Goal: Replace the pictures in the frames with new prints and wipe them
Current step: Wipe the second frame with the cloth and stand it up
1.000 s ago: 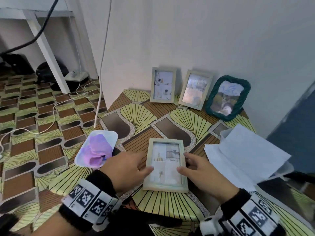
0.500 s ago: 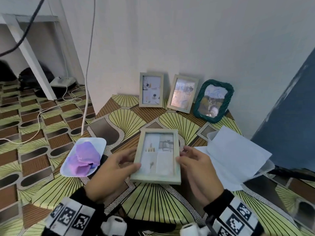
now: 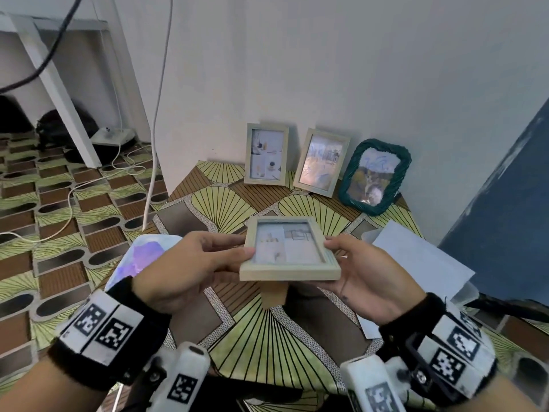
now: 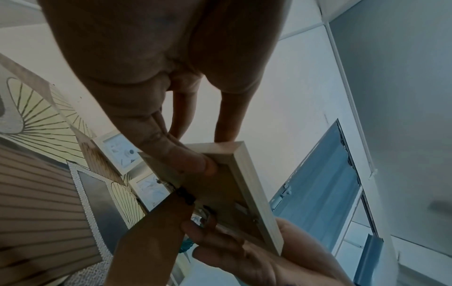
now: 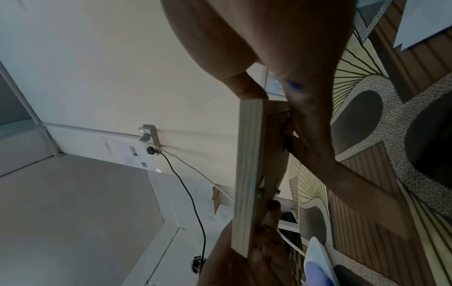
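Note:
A pale wooden picture frame (image 3: 288, 251) with a light print is held face up above the patterned table (image 3: 267, 337). My left hand (image 3: 237, 248) grips its left edge, thumb on top and fingers beneath. My right hand (image 3: 335, 248) grips its right edge the same way. In the left wrist view the frame (image 4: 254, 185) shows its brown back and stand, with fingers (image 4: 190, 162) pressed on it. In the right wrist view the frame (image 5: 249, 174) appears edge on. A purple cloth (image 3: 145, 254) lies on a white tray (image 3: 124, 263) at the left.
Three frames lean on the wall at the back: a pale one (image 3: 266, 154), a second pale one (image 3: 320, 163) and a green woven one (image 3: 374, 176). White paper sheets (image 3: 416, 263) lie at the right. Cables (image 3: 154, 114) hang by the table's left edge.
Both hands have lifted the frame off the table and raised it towards the camera, its near edge tipped up. The cloth and standing frames have not moved.

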`<state>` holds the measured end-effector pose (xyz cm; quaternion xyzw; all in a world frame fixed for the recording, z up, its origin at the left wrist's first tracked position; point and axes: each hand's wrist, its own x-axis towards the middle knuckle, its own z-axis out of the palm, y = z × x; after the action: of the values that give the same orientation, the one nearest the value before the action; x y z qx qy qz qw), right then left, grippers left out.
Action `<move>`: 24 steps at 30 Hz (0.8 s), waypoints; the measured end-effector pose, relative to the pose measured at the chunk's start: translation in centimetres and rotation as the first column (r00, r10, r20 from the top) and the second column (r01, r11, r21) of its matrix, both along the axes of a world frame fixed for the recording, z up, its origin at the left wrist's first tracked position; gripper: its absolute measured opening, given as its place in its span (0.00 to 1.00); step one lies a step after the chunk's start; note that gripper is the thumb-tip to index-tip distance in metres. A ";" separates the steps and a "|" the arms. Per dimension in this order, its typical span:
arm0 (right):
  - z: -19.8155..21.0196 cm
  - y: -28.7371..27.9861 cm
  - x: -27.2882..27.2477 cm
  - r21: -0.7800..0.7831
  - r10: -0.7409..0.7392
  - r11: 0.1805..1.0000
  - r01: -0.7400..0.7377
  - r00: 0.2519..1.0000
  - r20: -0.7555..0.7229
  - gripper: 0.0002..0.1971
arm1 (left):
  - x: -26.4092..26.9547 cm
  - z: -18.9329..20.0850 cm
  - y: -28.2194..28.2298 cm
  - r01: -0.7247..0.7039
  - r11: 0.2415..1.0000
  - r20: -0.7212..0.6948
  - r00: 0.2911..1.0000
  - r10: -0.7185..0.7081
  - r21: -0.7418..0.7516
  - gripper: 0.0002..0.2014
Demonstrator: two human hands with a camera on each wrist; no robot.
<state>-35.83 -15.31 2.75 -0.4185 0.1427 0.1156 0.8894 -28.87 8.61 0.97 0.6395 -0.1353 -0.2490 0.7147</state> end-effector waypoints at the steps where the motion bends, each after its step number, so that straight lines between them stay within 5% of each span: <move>1: -0.1 0.0 0.0 -0.018 0.001 1.000 -0.001 1.000 -0.005 0.10 | 0.0 -0.1 -0.1 -0.006 1.000 0.005 1.000 0.006 -0.003 0.13; 10: -0.5 0.2 2.4 -0.135 -0.042 0.990 0.044 0.999 0.016 0.13 | 0.5 1.1 0.8 -0.103 0.985 0.174 0.982 0.078 0.139 0.35; 17: 1.7 2.6 9.0 -0.311 -0.044 0.947 0.077 0.993 0.112 0.10 | 4.5 4.4 2.2 -0.109 0.933 0.326 0.945 -0.009 0.343 0.53; 24: 2.6 5.3 17.1 -0.442 0.033 0.896 0.044 0.986 0.166 0.18 | 12.6 4.6 3.8 -0.181 0.937 0.270 0.958 0.100 0.298 0.50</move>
<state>-18.72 -10.00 5.34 -0.6181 0.0905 0.0415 0.7797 -16.27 12.38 5.62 0.7812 -0.1358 -0.1329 0.5947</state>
